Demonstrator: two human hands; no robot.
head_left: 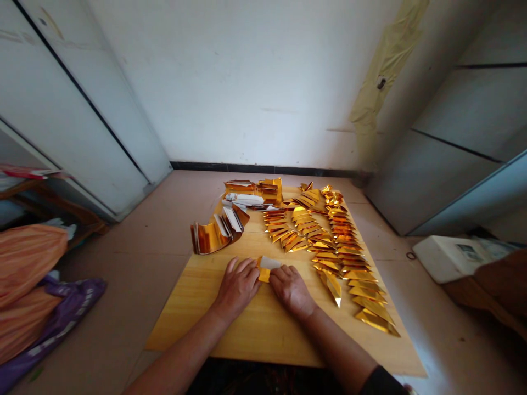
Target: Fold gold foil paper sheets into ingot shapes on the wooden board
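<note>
A small sheet of gold foil paper (264,274) with a pale grey side lies low over the wooden board, between my two hands. My left hand (239,282) has its fingers bent over the sheet's left edge. On the right edge, my right hand (291,288) is closed with the fingers curled in. To the right stretch rows of folded gold paper pieces (346,247), overlapping one another. Beyond my left hand stands a curved stack of gold paper sheets (212,236), with more gold and white sheets (247,198) behind it.
The wooden board (185,312) rests low over a tiled floor (140,230). At the left are an orange bag (33,269) and a purple bag (78,307). A white foam box (444,260) sits at the right, near a grey cabinet (444,153). A white wall (255,82) rises behind.
</note>
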